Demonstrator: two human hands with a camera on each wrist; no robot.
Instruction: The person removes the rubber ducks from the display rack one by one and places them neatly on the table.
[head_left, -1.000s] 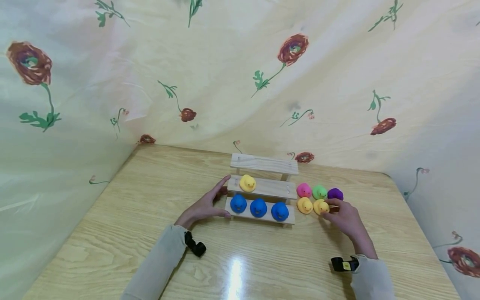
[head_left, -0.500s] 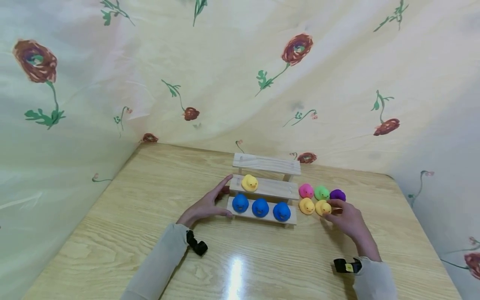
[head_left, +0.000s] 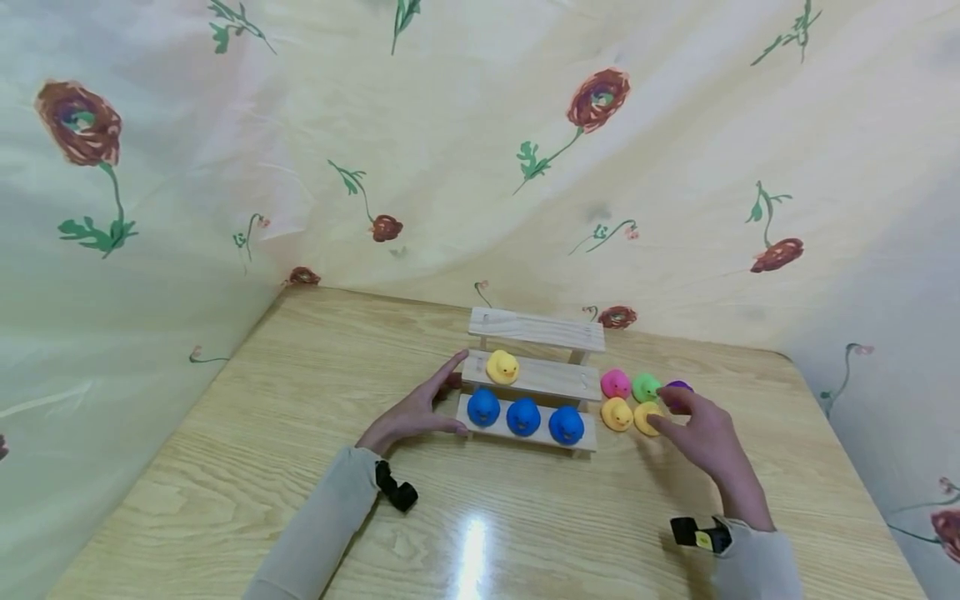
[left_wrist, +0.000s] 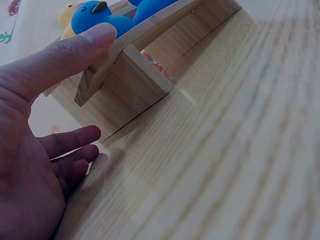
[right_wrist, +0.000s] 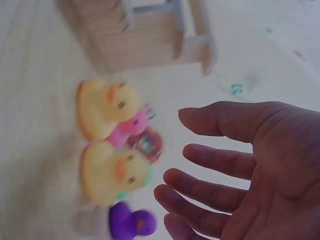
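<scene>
A three-tier wooden rack (head_left: 555, 377) stands on the table. My left hand (head_left: 412, 414) is at its left end with fingers spread, the thumb (left_wrist: 75, 52) along the lowest shelf beside a blue rubber duck (left_wrist: 97, 19). Three blue ducks (head_left: 523, 417) line that shelf, and a yellow duck (head_left: 502, 367) sits on the middle one. Right of the rack, two yellow ducks (right_wrist: 107, 110) form a front row. My right hand (head_left: 703, 429) hovers beside the right-hand yellow duck (right_wrist: 112, 172), fingers loosely extended, with a gap between fingertips and duck in the right wrist view.
Behind the yellow pair are a pink duck (head_left: 616, 383), a green duck (head_left: 645, 386) and a purple duck (right_wrist: 131, 222), partly hidden by the right hand in the head view. The top shelf (head_left: 536, 328) is bare. A flowered cloth (head_left: 450, 167) hangs behind the wooden table (head_left: 360, 350).
The right hand's fingers have come away from the right-hand yellow duck, and the hand has shifted slightly right, now overlapping the purple duck. The left hand stays at the rack. The view shifts slightly.
</scene>
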